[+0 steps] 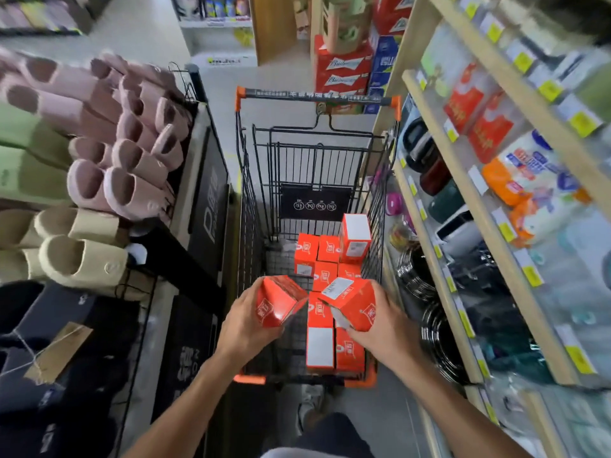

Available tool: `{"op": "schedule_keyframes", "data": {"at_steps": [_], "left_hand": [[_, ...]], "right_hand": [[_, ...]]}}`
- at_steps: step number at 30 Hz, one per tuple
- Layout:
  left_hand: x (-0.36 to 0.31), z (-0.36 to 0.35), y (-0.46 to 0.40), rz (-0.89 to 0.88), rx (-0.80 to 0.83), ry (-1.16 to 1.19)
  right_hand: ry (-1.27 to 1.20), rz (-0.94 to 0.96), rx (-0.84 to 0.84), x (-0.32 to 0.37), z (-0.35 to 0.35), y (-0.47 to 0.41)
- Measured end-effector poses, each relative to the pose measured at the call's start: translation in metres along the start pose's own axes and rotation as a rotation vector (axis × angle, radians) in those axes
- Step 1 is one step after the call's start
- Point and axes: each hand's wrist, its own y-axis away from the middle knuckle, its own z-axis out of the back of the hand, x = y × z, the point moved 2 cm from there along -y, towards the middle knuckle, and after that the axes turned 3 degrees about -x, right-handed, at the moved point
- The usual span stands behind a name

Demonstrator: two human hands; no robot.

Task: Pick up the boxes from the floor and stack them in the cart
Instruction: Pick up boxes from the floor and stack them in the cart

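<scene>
Both arms reach over the shopping cart [244, 200]; the left hand [244, 328] and the right hand [383, 328] each grip a tilted orange box, left box [277, 300], right box [352, 302].

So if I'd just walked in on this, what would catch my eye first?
Probably the two hands low in the middle, the left hand and right hand each gripping an orange box, the left box and the right box, over a black wire cart. Below them, more orange boxes are packed along the cart's right side. On the left, a rack of pink slippers juts into view.
</scene>
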Motion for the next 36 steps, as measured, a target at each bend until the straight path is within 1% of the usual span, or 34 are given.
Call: {"op": "schedule_keyframes", "data": {"at_steps": [5, 9, 15, 20, 24, 26, 28, 31, 34, 36], "left_hand": [[-0.001, -0.011, -0.059, 0.025, 0.016, 0.023], [0.009, -0.029, -0.094, 0.101, 0.071, 0.047], [0.032, -0.067, -0.143, 0.155, 0.155, 0.127], [0.061, -0.105, -0.178, 0.257, 0.185, 0.105], [0.07, -0.147, -0.201, 0.381, 0.17, 0.05], [0.074, -0.168, -0.21, 0.446, 0.162, 0.083], [0.079, -0.186, -0.217, 0.474, 0.154, 0.095], [0.081, -0.204, -0.226, 0.468, 0.152, 0.118], [0.086, -0.217, -0.238, 0.515, 0.266, 0.235], [0.094, -0.222, -0.244, 0.524, 0.362, 0.237]], "right_hand": [[-0.025, -0.015, 0.024, -0.001, -0.004, -0.06], [-0.047, -0.071, 0.04, -0.009, -0.021, -0.093], [-0.041, -0.124, 0.033, -0.028, -0.055, -0.13], [-0.075, -0.156, -0.013, -0.038, -0.076, -0.142], [-0.13, -0.179, -0.038, -0.044, -0.091, -0.145], [-0.138, -0.198, -0.045, -0.048, -0.096, -0.144], [-0.133, -0.217, -0.041, -0.054, -0.101, -0.144], [-0.116, -0.234, -0.026, -0.061, -0.108, -0.144], [-0.09, -0.259, -0.034, -0.066, -0.115, -0.147], [-0.072, -0.269, -0.037, -0.067, -0.119, -0.148]]}}
